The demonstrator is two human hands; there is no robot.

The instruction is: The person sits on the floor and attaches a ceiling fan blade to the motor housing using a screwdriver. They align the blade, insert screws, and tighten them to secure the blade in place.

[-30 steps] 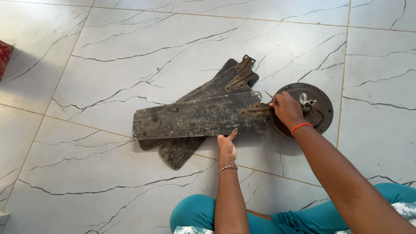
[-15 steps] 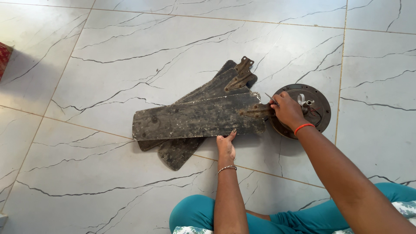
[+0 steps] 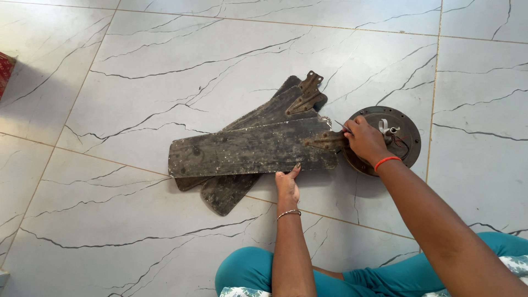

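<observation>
We judge the top fan blade [image 3: 250, 151] to be stiff and flat, not heavy, but long, so it will swing if we take it only at one end. Its surface looks rough and dirty, so it should not slip. A good hold is the long near edge together with the metal bracket [image 3: 325, 141] at its right end.

The blade is dark grey, worn, with pale spots and a rusty brown bracket. It lies on the marble floor tiles [image 3: 165, 60], on top of two other blades [image 3: 258, 113], near the middle of the floor. Our left hand [image 3: 287, 184] rests with flat, open fingers against its near edge. Our right hand [image 3: 364, 141] is closed around a thin tool at the bracket, touching the round motor plate [image 3: 404, 157].
</observation>
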